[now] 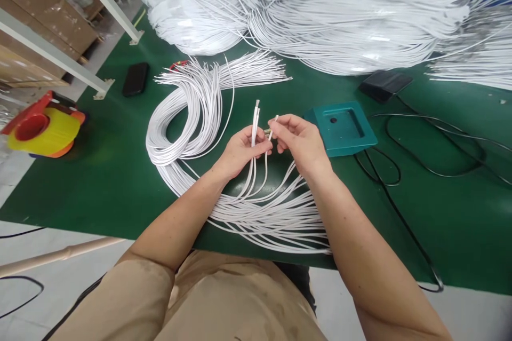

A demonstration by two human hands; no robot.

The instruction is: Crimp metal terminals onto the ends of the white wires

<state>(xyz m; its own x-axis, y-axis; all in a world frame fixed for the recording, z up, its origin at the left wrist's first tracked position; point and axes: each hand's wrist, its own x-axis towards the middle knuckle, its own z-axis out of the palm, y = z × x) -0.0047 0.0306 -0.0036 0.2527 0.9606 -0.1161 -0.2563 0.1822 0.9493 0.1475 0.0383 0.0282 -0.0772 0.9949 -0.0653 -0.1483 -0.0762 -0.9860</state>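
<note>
Centrally, left fingers (pixel 262 147) clamped on white cables (pixel 255 123), right fingers (pixel 285 133) pinching one cable end (pixel 276 119); slack grip could scatter them.

- One teal box (pixel 346 126), the landmark for the rest.
- Two bare hands, the left hand (pixel 248 147) and the right hand (pixel 301 140), both left of the teal box, the right one nearer it.
- At least three raised white cable ends (pixel 255 122), left of the teal box; overlap prevents an exact count.
- One looped bundle (pixel 166 135), farther left of the teal box.
- At least two large cable heaps (pixel 360 21), beyond the teal box.
- One black device (pixel 384 86), just beyond the teal box.
- One black case (pixel 135 79) and one red-and-yellow dispenser (pixel 48 130), well left of the teal box.
- Two metal posts (pixel 104 0), also well left.
</note>
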